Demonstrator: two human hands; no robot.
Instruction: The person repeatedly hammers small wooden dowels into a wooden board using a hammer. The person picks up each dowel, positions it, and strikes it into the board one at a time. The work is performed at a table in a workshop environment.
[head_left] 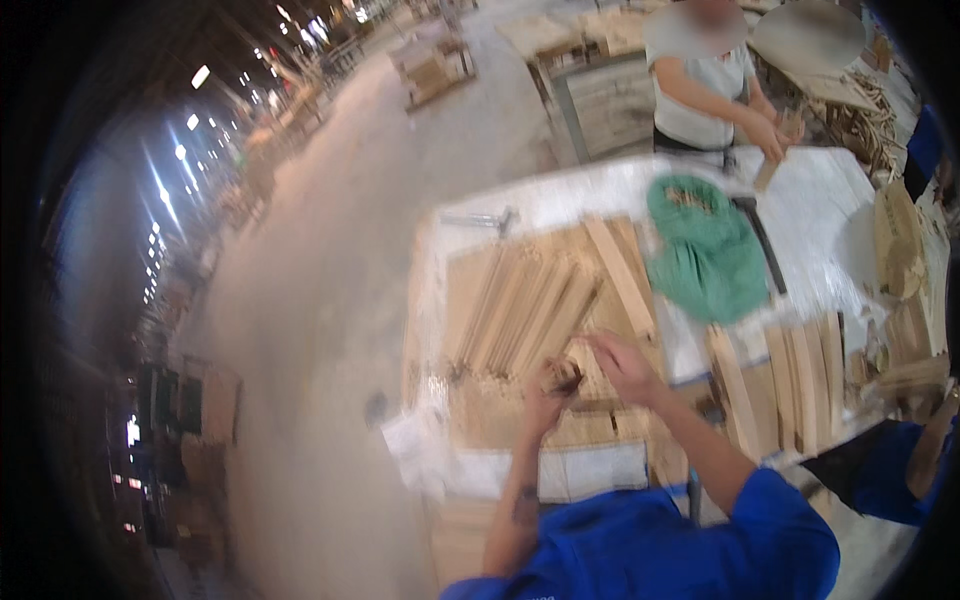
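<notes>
Low over the near part of a wooden board point(480, 425), my two hands are close together. My left hand point(546, 396) is closed around something small and dark brown, too blurred to name. Just to its right, my right hand point(622, 370) has its fingers stretched out toward the left one, and I see nothing held in it. Beyond them several pale wooden strips point(530, 305) lie side by side on the board, slanting away. A wider wooden strip point(618, 275) lies to their right. Small light bits are scattered on the board around my hands.
A green cloth sack point(705, 255) with small wood pieces at its mouth sits right of the board, beside a dark bar point(762, 245). A metal tool point(482, 218) lies at the far left. More strips point(805, 385) are at right. A co-worker point(700, 100) handles wood across the table.
</notes>
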